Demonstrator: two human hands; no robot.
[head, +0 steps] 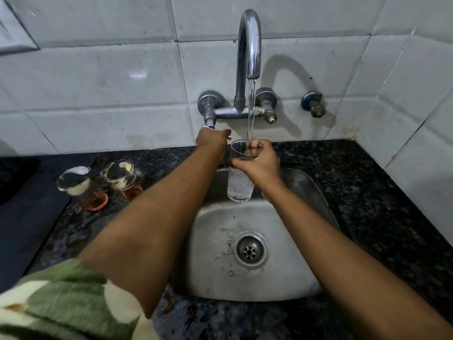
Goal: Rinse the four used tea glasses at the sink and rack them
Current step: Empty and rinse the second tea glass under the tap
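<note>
White wall tiles back a steel sink (282, 278) set in black granite. Right hand (259, 165) grips a tea glass (239, 185) under the running faucet (248, 45). Left hand (212, 139), beside it, grasps the tap handle (208, 120). Two used tea glasses (98, 182) stand left of that hand.

A clear glass (239, 179) with pale frothy water, under a chrome-silver tap (248, 45) on white wall tiles (110, 77) with grey joints. Below the tap, a dull steel-grey sink (220, 278) in a black, grey-speckled countertop (367, 192). Left of the tap, two clear tea glasses (98, 182) with amber dregs. Green-and-cream patterned sleeve (61, 303).
</note>
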